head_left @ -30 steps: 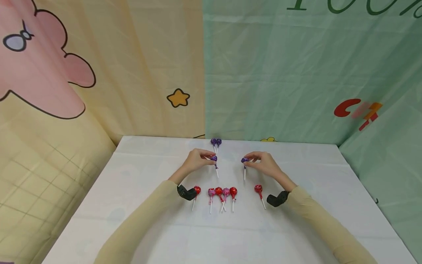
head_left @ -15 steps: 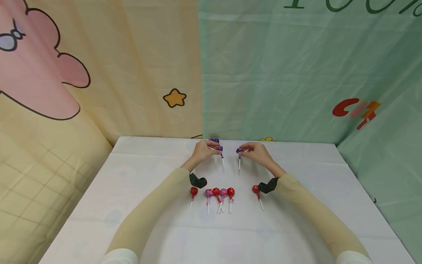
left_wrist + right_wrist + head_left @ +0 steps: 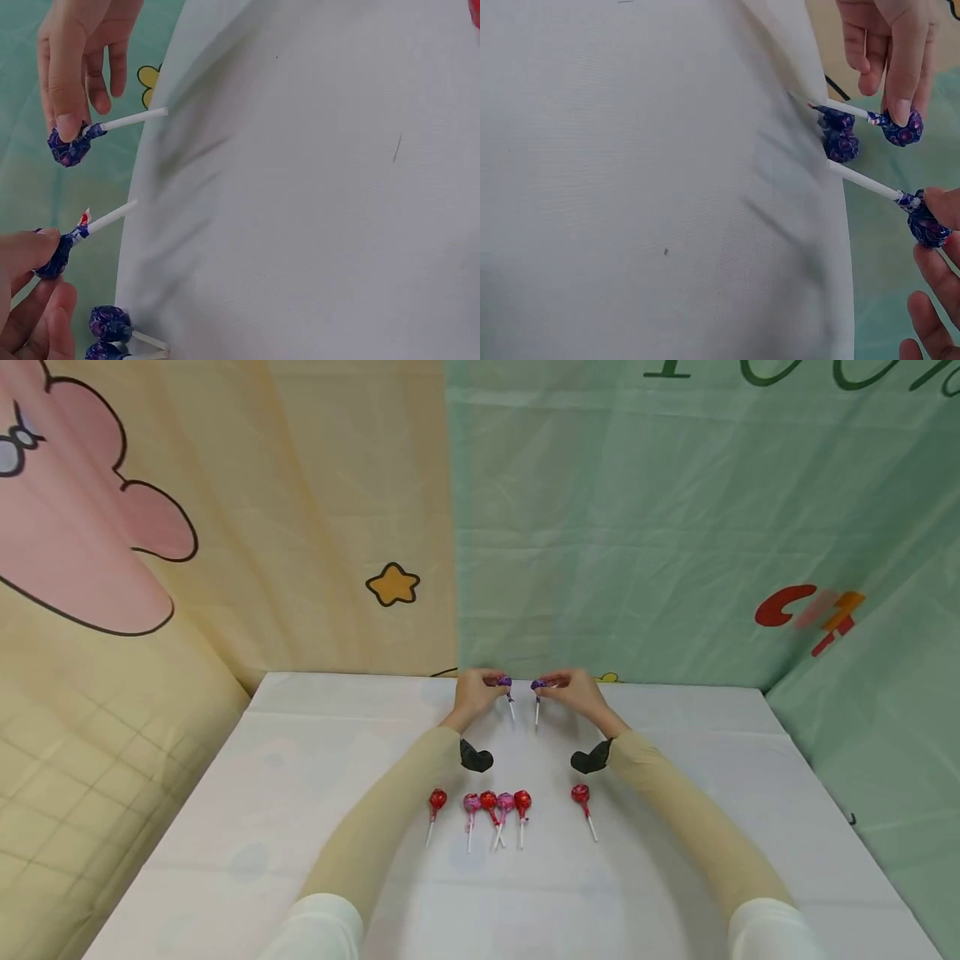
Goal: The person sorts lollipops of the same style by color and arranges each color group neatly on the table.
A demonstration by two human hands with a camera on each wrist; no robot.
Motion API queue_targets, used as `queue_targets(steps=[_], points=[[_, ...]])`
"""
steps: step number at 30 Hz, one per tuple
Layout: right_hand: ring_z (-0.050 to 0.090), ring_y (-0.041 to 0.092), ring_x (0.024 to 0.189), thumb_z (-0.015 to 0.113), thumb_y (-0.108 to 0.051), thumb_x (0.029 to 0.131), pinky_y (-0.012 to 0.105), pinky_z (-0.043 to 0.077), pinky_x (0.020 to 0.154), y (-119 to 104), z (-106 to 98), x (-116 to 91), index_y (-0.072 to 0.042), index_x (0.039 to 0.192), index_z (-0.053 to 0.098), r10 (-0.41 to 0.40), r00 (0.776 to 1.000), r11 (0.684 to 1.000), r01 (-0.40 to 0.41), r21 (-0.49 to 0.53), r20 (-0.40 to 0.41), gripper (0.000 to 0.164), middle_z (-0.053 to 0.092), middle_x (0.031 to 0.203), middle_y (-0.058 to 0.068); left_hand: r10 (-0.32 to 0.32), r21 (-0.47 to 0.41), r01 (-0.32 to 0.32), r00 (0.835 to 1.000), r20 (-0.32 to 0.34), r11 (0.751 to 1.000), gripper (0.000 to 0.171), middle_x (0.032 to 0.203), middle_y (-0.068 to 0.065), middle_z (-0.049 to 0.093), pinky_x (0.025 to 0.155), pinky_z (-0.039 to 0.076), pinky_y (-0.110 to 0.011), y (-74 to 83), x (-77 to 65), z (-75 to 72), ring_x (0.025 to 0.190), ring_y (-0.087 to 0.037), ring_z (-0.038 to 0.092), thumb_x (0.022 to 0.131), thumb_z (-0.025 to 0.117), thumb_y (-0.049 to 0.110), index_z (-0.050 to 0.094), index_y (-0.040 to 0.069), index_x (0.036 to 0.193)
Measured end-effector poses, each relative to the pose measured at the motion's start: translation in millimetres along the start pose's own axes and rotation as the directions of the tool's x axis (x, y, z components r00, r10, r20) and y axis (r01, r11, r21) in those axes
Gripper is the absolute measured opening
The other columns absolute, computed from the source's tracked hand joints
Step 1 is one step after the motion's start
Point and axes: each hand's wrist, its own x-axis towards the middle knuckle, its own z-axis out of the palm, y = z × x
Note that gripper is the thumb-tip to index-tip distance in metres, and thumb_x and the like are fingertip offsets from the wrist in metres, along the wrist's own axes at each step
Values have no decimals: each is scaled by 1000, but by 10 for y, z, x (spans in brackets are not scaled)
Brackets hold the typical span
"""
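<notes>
My left hand [image 3: 475, 695] pinches the candy head of a purple-wrapped lollipop [image 3: 54, 259] between thumb and fingers, its white stick angled down toward the table. Close to its right, my right hand [image 3: 579, 692] pinches another purple lollipop [image 3: 928, 225] the same way. Both are held over the far edge of the white table [image 3: 360, 710], heads toward the backdrop. Two more purple lollipops [image 3: 110, 324] lie side by side at that edge, near the left hand; in the head view the left hand hides them.
Nearer the person, red lollipops [image 3: 522, 800] and pink lollipops [image 3: 471, 802] lie in a row, sticks toward the person. One red lollipop [image 3: 437, 798] sits apart on the left, another red lollipop [image 3: 580, 793] on the right. A printed cloth backdrop [image 3: 600, 527] rises behind the table.
Both hands have moved away from the person to the far table edge, carrying their purple lollipops, and have come closer together. The red and pink row stays put.
</notes>
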Motion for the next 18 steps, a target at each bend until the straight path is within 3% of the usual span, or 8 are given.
queue_targets(steps=[5,13,18], points=[[63,29,100,73,-30,85,40,49,85,42,49,101,-7,116,69,-19,1000,999,20,43,-24,39,71,111,16,-24,-11,24,999,-27,1000,27,104,-12,73,88,51,-37,16,96,65,99,-25,66,84,73,12,72,5,110],[64,30,99,74,-28,84,38,50,82,78,124,224,-5,115,70,2,998,998,2,70,-57,39,71,108,17,15,36,-15,1000,-6,999,25,104,-12,74,93,49,-37,35,172,242,103,-25,67,84,73,11,73,3,108],[66,31,101,73,-26,85,41,51,87,89,119,282,-2,116,68,39,997,996,-33,85,-66,39,70,110,18,20,73,-20,1000,-1,997,25,106,-12,73,89,52,-36,62,208,334,103,-24,67,84,73,11,73,2,108]])
